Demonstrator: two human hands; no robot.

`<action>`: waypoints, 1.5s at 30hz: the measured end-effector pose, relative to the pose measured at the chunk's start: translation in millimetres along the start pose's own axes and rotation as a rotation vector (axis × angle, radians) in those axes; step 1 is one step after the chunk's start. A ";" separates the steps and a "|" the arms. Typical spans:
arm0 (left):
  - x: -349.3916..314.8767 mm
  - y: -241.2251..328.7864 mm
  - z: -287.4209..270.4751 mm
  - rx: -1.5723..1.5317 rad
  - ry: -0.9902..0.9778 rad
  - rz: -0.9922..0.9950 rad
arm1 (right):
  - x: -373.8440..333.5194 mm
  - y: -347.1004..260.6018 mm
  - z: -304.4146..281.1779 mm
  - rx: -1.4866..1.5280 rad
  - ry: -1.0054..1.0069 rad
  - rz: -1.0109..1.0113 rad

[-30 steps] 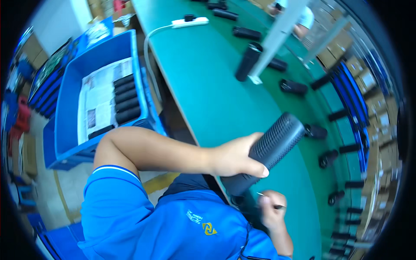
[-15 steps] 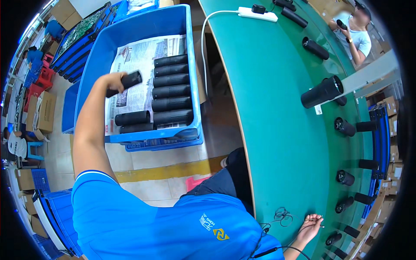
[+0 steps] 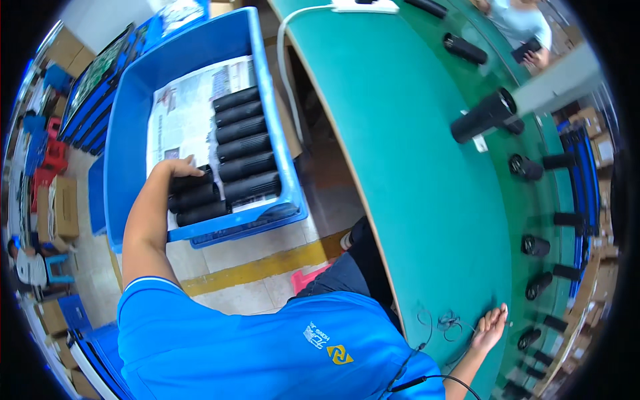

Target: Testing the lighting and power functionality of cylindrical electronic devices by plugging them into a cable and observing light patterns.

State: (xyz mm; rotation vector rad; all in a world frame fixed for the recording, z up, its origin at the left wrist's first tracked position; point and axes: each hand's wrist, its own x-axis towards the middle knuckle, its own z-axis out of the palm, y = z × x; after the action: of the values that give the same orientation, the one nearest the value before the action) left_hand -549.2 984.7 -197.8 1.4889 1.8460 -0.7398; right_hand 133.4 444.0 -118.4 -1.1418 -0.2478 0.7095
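Inside the blue plastic bin [image 3: 111,147] my left hand [image 3: 175,168] grips a black cylinder [image 3: 200,179], low against the newspaper lining. Two more black cylinders [image 3: 195,199] lie just on the near side of it. To its right, several like it form a column [image 3: 243,148] along the bin's right wall. My right hand [image 3: 491,328] is over the green table with its fingers curled together. Something small and thin pokes out past the fingertips, too small to name. Beside that hand lies a tangled black cable [image 3: 448,324].
Several black cylinders [image 3: 535,245] stand or lie along the right of the green table [image 3: 413,173]. A larger black cylinder [image 3: 483,117] leans by a grey post [image 3: 563,80]. A white power strip [image 3: 365,7] sits at the far edge. Across the table, a person [image 3: 520,33] holds a dark object.
My left hand has lowered the black cylinder from above the newspaper into the row at the bin's near left. My right hand has shifted slightly up and right. The whole view has turned a little.
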 end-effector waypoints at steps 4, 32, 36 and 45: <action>60.3 -68.2 -38.4 0.185 0.675 0.348 | 0.5 3.3 -7.5 0.130 -0.077 0.107; -652.3 797.9 562.3 0.324 0.116 1.793 | -102.9 -62.1 -167.6 0.580 0.166 -0.115; -626.9 806.3 574.4 0.321 -0.228 1.661 | -102.7 -64.6 -164.9 0.524 0.207 -0.107; -505.1 611.2 391.5 -0.525 -1.714 1.159 | -120.2 -73.0 -132.7 0.258 0.133 0.126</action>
State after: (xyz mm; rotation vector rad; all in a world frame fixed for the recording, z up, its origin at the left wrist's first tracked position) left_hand 177.0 495.7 -73.2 0.7025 -0.1997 -0.4745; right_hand 139.9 253.0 -88.3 -0.9581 0.0290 0.7500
